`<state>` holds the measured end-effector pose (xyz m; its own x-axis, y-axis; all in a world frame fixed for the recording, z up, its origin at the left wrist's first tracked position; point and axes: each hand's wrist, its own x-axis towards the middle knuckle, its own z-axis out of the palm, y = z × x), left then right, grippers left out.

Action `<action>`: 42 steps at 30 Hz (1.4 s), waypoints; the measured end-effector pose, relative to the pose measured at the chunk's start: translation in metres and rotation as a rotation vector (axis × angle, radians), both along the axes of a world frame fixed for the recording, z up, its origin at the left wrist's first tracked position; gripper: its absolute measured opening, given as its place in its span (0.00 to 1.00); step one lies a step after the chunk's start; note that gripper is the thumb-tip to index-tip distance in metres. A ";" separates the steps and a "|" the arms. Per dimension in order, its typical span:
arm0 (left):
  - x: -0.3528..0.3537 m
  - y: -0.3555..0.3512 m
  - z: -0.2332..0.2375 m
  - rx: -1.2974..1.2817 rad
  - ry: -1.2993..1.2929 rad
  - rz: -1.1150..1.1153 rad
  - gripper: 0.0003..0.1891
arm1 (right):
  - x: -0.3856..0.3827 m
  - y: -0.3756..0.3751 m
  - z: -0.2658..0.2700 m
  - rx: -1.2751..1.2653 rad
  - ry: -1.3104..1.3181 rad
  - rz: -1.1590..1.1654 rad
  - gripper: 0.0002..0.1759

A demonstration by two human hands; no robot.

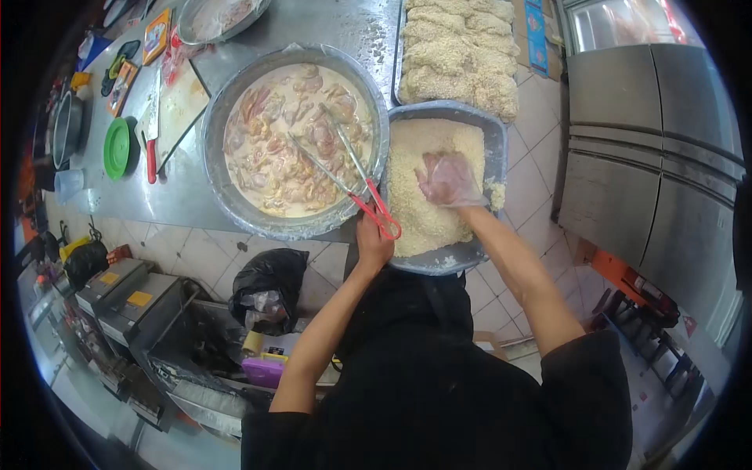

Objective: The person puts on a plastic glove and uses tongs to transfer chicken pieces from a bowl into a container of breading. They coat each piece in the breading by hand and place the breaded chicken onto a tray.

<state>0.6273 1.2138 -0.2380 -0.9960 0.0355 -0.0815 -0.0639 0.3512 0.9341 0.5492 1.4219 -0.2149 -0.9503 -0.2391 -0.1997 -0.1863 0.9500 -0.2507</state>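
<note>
My left hand (374,244) is wrapped around the red handles of metal tongs (354,162). The tongs' arms are spread, and their tips reach into a large round metal bowl (213,176) of raw chicken pieces (270,117) in pale, milky liquid. My right hand (450,180), in a clear plastic glove, lies on pale breading crumbs (419,223) with its fingers spread. A grey rectangular tub (495,145) holds these crumbs. Whether anything lies under my right palm is hidden.
Behind the tub, a tray holds rows of breaded pieces (458,55). Left on the metal table are a red-handled knife (152,149), a cutting board (186,106), a green plate (117,147) and another metal bowl (188,31). A black bag (270,282) is below; a steel refrigerator (615,172) stands right.
</note>
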 end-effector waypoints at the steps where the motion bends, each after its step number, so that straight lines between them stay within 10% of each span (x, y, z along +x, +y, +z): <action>1: 0.000 -0.001 0.000 -0.004 0.002 0.001 0.14 | -0.002 0.001 0.000 -0.024 0.011 -0.033 0.22; 8: -0.007 -0.002 0.011 0.020 -0.064 -0.056 0.15 | -0.014 -0.011 0.010 -0.121 -0.102 -0.543 0.33; 12: -0.007 0.000 0.006 0.032 0.004 -0.043 0.16 | 0.004 0.030 -0.026 -0.052 -0.319 -0.553 0.37; 14: -0.007 -0.001 0.000 0.049 0.001 -0.051 0.16 | 0.020 0.046 -0.030 0.118 -0.275 0.064 0.29; 17: -0.006 -0.002 0.004 0.075 -0.079 -0.075 0.14 | 0.017 0.015 0.062 -0.003 -0.671 -0.296 0.37; 23: -0.009 -0.001 0.007 0.052 -0.103 -0.101 0.13 | 0.025 0.027 0.055 -0.540 -0.468 -0.509 0.42; 30: -0.007 -0.002 0.001 0.052 -0.095 -0.101 0.13 | 0.032 0.008 0.067 -0.106 0.176 -0.322 0.35; 34: -0.008 -0.002 0.003 0.067 -0.109 -0.103 0.13 | 0.067 -0.004 0.067 0.017 -0.505 -0.697 0.30; 38: -0.005 -0.002 0.002 0.071 -0.131 -0.087 0.13 | 0.111 -0.007 -0.004 -0.061 -0.454 -0.726 0.27; 40: -0.007 -0.001 0.002 0.090 -0.130 -0.080 0.13 | 0.115 0.003 -0.039 -1.103 -0.397 -1.320 0.26; 42: -0.007 0.000 0.003 0.090 -0.082 -0.067 0.12 | 0.094 0.005 -0.001 -1.320 -0.357 -1.379 0.28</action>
